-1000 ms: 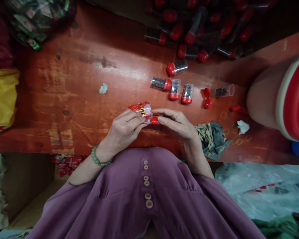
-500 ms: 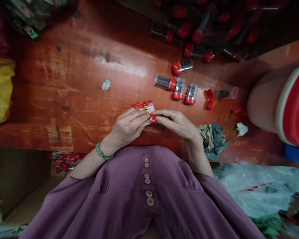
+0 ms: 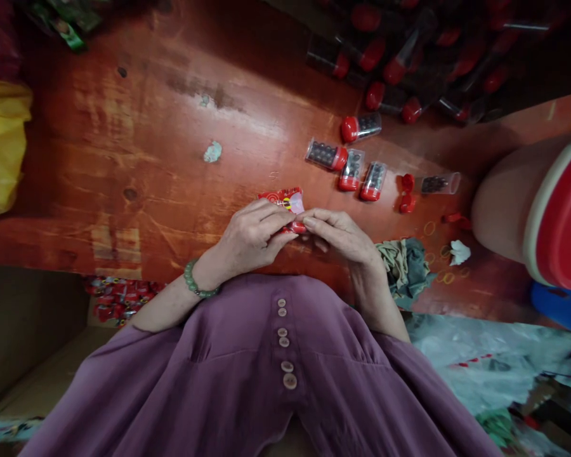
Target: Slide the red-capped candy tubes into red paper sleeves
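Note:
In front of my body, a red printed wrapper [image 3: 292, 199] with a pink and yellow picture sticks up behind my fingers. Below it shows a small shiny red piece [image 3: 297, 226], perhaps the cap of a tube; the rest is covered. My left hand [image 3: 254, 235], with a green bead bracelet at the wrist, is closed on the wrapper and this piece. From the other side my right hand [image 3: 340, 235] pinches the red end between thumb and fingers. Close by lie clear tubes of dark balls with red caps, among them one tube [image 3: 374, 182].
An uncapped tube [image 3: 440, 183] lies beside loose red caps [image 3: 407, 193]. More red-capped tubes [image 3: 371, 54] are heaped at the back right. A bucket with a red lid [image 3: 564, 209], a crumpled cloth [image 3: 406, 270] and rubber bands [image 3: 445, 277] are at right. A cardboard box [image 3: 33, 330] holds red packets.
The camera view has shifted slightly. Both hands stay together at the red piece, and my right fingers have moved a little, with lower fingers now showing beneath.

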Demonstrator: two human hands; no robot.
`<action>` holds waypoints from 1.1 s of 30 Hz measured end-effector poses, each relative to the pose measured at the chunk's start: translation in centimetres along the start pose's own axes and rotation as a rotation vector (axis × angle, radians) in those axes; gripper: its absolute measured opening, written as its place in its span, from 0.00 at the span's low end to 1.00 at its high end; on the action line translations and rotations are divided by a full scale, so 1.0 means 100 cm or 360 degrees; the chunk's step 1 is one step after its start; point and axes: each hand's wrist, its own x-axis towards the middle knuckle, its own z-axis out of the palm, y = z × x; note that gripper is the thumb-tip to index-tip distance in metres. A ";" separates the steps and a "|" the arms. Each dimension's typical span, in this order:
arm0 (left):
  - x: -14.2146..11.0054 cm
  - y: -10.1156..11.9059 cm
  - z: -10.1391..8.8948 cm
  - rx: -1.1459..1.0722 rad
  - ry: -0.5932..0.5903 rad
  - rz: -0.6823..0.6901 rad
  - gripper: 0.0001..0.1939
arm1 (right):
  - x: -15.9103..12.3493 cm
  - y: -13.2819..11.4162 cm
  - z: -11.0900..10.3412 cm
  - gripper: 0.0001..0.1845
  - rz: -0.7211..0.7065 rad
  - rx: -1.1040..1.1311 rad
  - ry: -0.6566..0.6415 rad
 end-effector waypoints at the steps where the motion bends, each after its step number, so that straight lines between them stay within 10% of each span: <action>1: 0.000 0.000 -0.001 -0.0047 -0.0010 -0.0013 0.12 | 0.000 0.001 0.001 0.20 0.0022 0.0017 -0.0019; 9: 0.000 0.002 -0.003 -0.0242 -0.0049 -0.0170 0.08 | -0.002 -0.008 0.008 0.24 0.0078 -0.0134 -0.0015; 18: 0.010 0.009 -0.012 -0.0495 -0.0154 -0.0379 0.06 | -0.006 -0.018 0.016 0.27 -0.0542 -0.1019 0.0204; 25: 0.016 0.010 -0.021 -0.0539 -0.0070 -0.0698 0.14 | 0.003 -0.014 0.024 0.31 -0.0356 -0.0491 0.0348; 29: 0.011 0.009 -0.024 -0.1090 0.0228 -0.1005 0.34 | 0.011 -0.014 0.032 0.37 -0.0165 -0.0063 0.0482; 33: 0.004 0.011 -0.010 -0.1623 0.0329 -0.1146 0.28 | 0.020 -0.016 0.040 0.38 -0.0159 0.0157 0.0497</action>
